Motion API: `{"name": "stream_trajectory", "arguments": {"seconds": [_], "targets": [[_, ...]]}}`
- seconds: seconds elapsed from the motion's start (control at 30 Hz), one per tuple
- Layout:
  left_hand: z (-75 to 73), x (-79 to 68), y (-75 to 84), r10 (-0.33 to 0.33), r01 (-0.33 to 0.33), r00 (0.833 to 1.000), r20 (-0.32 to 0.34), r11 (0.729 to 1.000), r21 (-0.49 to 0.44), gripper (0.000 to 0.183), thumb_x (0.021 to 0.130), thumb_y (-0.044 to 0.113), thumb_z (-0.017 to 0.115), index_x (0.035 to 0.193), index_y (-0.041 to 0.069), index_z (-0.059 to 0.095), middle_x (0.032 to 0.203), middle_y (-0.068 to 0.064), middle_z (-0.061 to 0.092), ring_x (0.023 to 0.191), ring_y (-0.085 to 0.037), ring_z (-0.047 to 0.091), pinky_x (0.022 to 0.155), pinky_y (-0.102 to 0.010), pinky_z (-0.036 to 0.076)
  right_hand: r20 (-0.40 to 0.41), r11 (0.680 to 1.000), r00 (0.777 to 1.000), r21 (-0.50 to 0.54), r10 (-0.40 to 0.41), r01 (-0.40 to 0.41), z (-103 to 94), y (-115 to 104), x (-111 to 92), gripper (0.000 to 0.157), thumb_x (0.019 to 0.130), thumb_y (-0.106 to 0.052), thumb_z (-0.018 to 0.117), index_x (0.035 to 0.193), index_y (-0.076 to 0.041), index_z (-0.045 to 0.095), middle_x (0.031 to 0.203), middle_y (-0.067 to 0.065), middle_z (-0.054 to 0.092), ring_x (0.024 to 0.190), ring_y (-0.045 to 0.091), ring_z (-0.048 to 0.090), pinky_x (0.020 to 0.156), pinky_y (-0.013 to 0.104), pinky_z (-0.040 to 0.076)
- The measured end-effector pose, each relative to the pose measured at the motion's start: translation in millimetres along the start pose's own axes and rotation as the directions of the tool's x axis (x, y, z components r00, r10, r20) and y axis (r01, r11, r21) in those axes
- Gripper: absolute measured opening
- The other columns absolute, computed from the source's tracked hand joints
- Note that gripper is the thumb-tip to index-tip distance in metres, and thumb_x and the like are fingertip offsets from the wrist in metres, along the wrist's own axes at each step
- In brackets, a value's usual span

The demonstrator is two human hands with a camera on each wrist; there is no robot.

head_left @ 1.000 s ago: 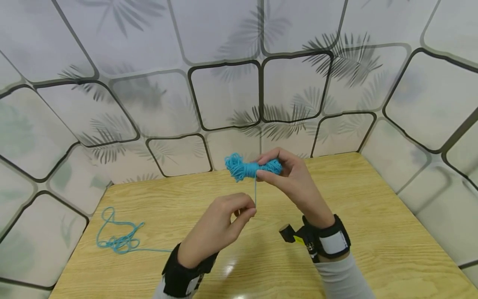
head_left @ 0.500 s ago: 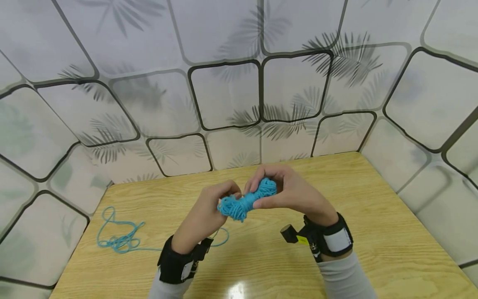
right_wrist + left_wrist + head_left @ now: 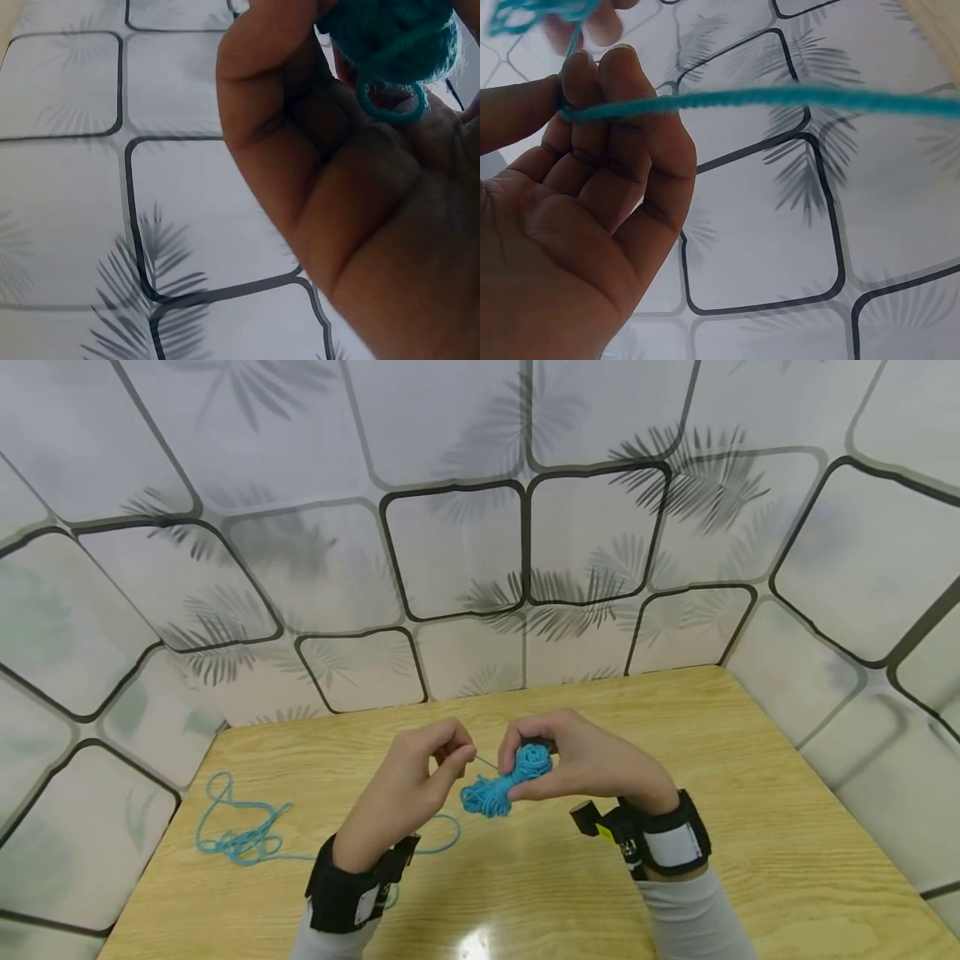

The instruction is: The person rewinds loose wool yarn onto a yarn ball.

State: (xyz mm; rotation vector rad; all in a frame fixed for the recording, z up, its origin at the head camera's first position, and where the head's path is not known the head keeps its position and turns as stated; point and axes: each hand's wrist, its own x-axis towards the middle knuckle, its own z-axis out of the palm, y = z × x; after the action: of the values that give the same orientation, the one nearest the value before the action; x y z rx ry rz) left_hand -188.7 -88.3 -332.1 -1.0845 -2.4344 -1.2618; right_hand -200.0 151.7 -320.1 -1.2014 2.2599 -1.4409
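Note:
A bundle of blue cord (image 3: 491, 795), wound tight around its middle with loops fanning out at both ends, is gripped by my right hand (image 3: 581, 760) above the table. In the right wrist view one end of the bundle (image 3: 397, 45) bulges past the curled fingers, with a small loop hanging down. My left hand (image 3: 420, 781), to the left of the bundle, pinches the cord (image 3: 727, 99) between thumb and fingertips. A short taut length runs from that pinch to the bundle's middle. On the other side the cord trails away across the left wrist view.
Loose blue cord (image 3: 247, 843) lies tangled on the left of the wooden table (image 3: 555, 902), its strand leading toward the left wrist. A curve of cord (image 3: 450, 839) shows beside that wrist. Behind stands a patterned wall (image 3: 465, 560). Both wrists wear black straps with cameras.
The bundle has come down and toward me in the right hand and tilted. My left hand passed behind it half a second ago and is now out at its left, drawing the cord.

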Motion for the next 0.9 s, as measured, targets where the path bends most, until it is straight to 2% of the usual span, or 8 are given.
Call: {"name": "stream_trajectory", "arguments": {"seconds": [0.2,0.3,0.47,0.63,0.77,0.9], "targets": [[0.5,-4.8,9.8,-0.003,0.002,1.000,0.011,0.999,0.054,0.009,0.097,0.005,0.061,0.089,0.010,0.063,0.073,0.000,0.061,0.062,-0.007,0.053,0.057,-0.033,0.051,-0.117,0.984,0.992,-0.162,0.052,-0.071,2.4,1.7,2.8,0.017,0.082,-0.019,0.080,0.092,-0.019,0.065,0.076,-0.001,0.060,0.062,0.011,0.048,0.056,0.025,0.043],[1.0,-6.5,14.1,0.000,-0.001,1.000,0.015,0.997,0.079,0.009,0.096,0.005,0.062,0.089,0.010,0.063,0.074,0.003,0.060,0.062,-0.006,0.052,0.056,-0.032,0.050,-0.183,0.975,0.981,-0.198,0.060,-0.096,3.5,1.6,4.4,0.017,0.082,-0.016,0.079,0.091,-0.019,0.064,0.072,-0.001,0.057,0.058,0.011,0.046,0.055,0.025,0.041],[2.3,-7.2,19.2,0.009,-0.010,1.000,0.011,0.995,0.103,0.012,0.094,0.003,0.064,0.087,0.013,0.062,0.071,0.004,0.057,0.061,-0.005,0.051,0.054,-0.029,0.048,-0.281,0.968,0.959,-0.228,0.034,-0.101,5.1,3.4,7.4,0.018,0.083,-0.015,0.078,0.094,-0.016,0.065,0.081,-0.002,0.064,0.062,0.011,0.051,0.057,0.027,0.046],[5.7,-6.0,25.3,0.022,-0.023,1.000,0.018,0.995,0.101,0.014,0.093,0.003,0.066,0.086,0.013,0.060,0.071,0.004,0.055,0.064,-0.005,0.053,0.055,-0.028,0.051,-0.374,0.965,0.927,-0.241,0.011,-0.109,7.1,4.9,10.5,0.015,0.084,-0.019,0.078,0.095,-0.018,0.068,0.086,-0.003,0.068,0.064,0.012,0.054,0.056,0.030,0.048],[9.0,-4.8,29.5,0.016,-0.019,1.000,0.026,0.994,0.109,0.014,0.093,0.003,0.066,0.086,0.014,0.061,0.075,0.005,0.058,0.068,-0.004,0.056,0.057,-0.028,0.053,-0.451,0.963,0.892,-0.244,-0.005,-0.118,9.2,4.4,13.1,0.014,0.084,-0.023,0.078,0.094,-0.019,0.068,0.086,-0.002,0.068,0.063,0.012,0.054,0.055,0.032,0.048],[12.2,-4.6,30.9,0.014,-0.019,0.999,0.042,0.992,0.123,0.013,0.093,0.003,0.065,0.088,0.015,0.062,0.077,0.006,0.060,0.068,-0.003,0.056,0.056,-0.028,0.053,-0.519,0.975,0.854,-0.202,-0.023,-0.096,10.8,2.9,15.3,0.017,0.084,-0.023,0.078,0.097,-0.015,0.069,0.092,0.001,0.070,0.065,0.012,0.058,0.057,0.033,0.051]]}}
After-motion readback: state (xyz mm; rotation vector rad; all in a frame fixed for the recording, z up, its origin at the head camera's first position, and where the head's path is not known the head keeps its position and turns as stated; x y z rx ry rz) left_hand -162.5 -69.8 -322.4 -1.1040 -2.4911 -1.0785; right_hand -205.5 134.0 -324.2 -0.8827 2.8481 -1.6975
